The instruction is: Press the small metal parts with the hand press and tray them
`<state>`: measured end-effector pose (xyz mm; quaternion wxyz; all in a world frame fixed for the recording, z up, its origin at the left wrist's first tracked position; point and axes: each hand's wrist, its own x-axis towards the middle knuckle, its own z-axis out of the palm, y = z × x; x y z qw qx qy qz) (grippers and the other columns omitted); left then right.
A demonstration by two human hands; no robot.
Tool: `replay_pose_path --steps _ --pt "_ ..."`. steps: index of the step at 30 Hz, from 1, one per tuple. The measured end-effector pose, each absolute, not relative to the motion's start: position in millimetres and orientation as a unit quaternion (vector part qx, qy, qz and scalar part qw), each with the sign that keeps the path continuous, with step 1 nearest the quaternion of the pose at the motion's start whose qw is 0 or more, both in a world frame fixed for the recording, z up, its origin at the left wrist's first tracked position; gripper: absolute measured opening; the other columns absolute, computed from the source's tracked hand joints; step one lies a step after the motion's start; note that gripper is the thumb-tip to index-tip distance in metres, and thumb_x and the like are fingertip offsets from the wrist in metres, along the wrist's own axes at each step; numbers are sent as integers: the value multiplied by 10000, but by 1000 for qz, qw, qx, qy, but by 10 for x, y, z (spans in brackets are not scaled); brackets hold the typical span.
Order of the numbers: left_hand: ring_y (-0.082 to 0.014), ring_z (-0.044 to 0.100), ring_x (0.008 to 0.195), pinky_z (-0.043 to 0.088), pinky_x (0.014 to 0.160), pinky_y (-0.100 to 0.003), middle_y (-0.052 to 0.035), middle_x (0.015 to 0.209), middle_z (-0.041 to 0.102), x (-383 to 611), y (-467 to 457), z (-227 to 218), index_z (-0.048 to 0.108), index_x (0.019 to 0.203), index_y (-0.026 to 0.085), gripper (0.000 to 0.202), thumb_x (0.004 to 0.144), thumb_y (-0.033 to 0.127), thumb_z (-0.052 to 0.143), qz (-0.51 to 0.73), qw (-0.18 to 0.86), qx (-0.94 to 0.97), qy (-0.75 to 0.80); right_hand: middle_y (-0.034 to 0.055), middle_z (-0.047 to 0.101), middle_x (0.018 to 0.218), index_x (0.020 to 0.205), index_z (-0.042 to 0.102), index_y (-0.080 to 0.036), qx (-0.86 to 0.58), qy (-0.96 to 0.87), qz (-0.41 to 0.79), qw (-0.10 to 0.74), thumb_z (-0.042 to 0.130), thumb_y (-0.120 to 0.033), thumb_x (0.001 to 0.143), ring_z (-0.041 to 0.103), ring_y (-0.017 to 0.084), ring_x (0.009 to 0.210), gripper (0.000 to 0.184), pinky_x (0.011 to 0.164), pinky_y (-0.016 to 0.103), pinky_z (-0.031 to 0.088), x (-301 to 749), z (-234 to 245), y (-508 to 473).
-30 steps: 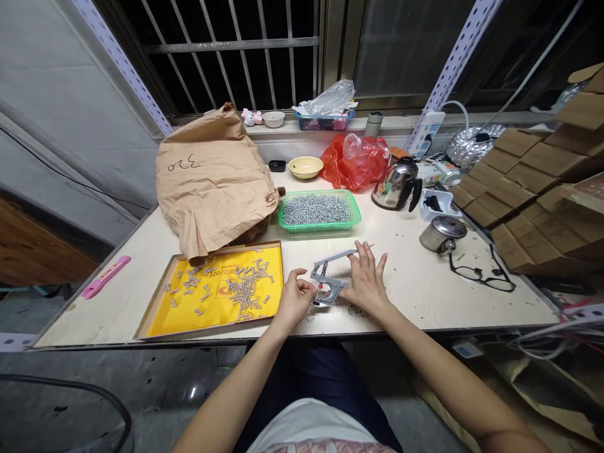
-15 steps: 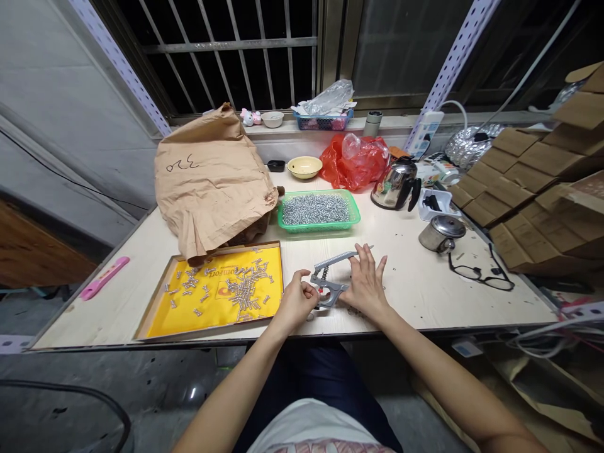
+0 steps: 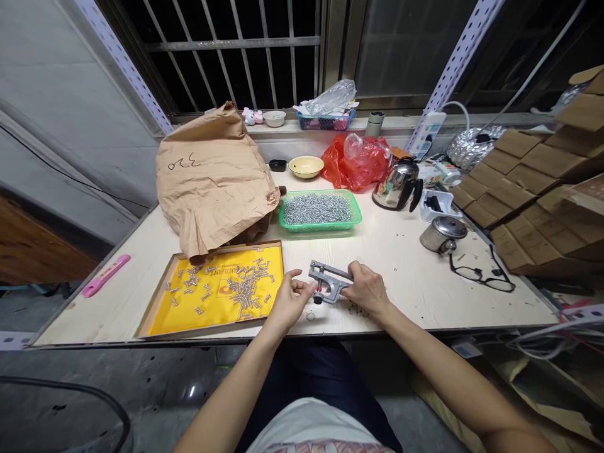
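Note:
My right hand (image 3: pixel 370 289) is wrapped round the handles of a pair of grey metal hand-press pliers (image 3: pixel 333 292), which are squeezed nearly together. The pliers have a spring near the head, a red part in the jaw and a black knob below. My left hand (image 3: pixel 291 301) is at the jaw end, thumb and fingers curled in a pinch; anything between the fingertips is too small to make out. Left of it lies a shallow tray with a yellow lining (image 3: pixel 189 311), holding small metal pieces (image 3: pixel 248 289). Behind the pliers stands a green basket (image 3: pixel 321 226) full of small silvery metal parts (image 3: pixel 318 209).
A big brown paper bag (image 3: pixel 212 176) rests behind the tray. A pink-handled tool (image 3: pixel 106 275) lies at the left. To the right are a kettle (image 3: pixel 396 185), a lidded metal cup (image 3: pixel 441 234), glasses (image 3: pixel 481 275) and stacked cardboard boxes (image 3: pixel 547 189). Small bits lie beneath my right hand.
My right hand has closed from spread fingers to a grip, bringing the raised upper handle of the pliers down towards the lower one. My left hand has shifted slightly left and down.

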<state>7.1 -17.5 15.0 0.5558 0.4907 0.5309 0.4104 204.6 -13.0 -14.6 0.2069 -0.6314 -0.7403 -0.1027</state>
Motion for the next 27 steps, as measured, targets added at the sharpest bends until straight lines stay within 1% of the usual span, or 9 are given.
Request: replay_pose_path --steps 4,6,8,10,12,15,17,20,27 --pt "-93 482 557 340 509 -202 -32 641 579 72 -166 217 572 788 121 402 680 507 600 375 594 448 553 -4 527 533 733 506 -175 -608 -764 -109 186 481 -387 741 457 124 508 214 491 236 223 2030 -205 -91" --pt "-78 447 493 312 466 -198 -13 564 539 82 -170 229 574 641 117 387 641 500 632 333 630 434 551 6 543 553 694 509 -179 -601 -770 -114 183 497 -367 732 476 131 551 192 500 240 232 2025 -205 -72" --pt "-63 410 438 284 435 -197 8 505 499 93 -175 225 573 574 113 365 599 464 672 299 659 420 547 29 565 604 653 511 -182 -600 -770 -121 182 519 -346 718 500 149 634 177 528 246 264 2027 -180 -62" --pt "-52 382 409 259 418 -196 17 484 491 106 -174 212 596 564 107 321 564 409 703 282 677 412 541 59 594 711 642 525 -180 -603 -766 -126 184 542 -353 700 509 173 735 183 607 262 323 2032 -133 -62" --pt "-41 347 395 233 413 -196 25 458 480 126 -168 202 614 551 104 278 535 361 720 283 683 408 535 86 603 879 692 562 -177 -606 -762 -125 191 556 -404 690 501 200 848 226 768 322 359 2032 -75 -69" --pt "-39 326 404 229 430 -201 29 428 478 173 -158 206 630 523 110 213 507 299 728 310 663 414 542 111 539 1087 902 598 -181 -619 -751 -109 204 538 -508 692 446 251 1021 393 986 485 229 2024 -5 -89" --pt "-50 359 428 258 454 -206 18 446 514 207 -151 220 641 518 117 172 507 270 717 335 640 422 547 133 491 1154 1037 564 -175 -641 -734 -94 205 504 -574 694 398 288 1097 530 1003 571 155 2031 11 -101" --pt "-77 430 481 314 503 -218 2 498 565 244 -86 250 648 534 126 148 534 265 698 380 603 437 549 166 438 1208 1108 530 -151 -680 -701 -76 202 447 -655 690 353 326 1145 660 975 640 142 2094 -26 -108" --pt "-142 553 640 407 644 -255 -55 665 652 401 828 468 669 673 106 234 632 335 652 493 443 518 540 182 427 1214 1064 562 -123 -705 -676 -79 200 417 -738 651 324 337 1182 754 1003 628 102 2294 -262 -143"
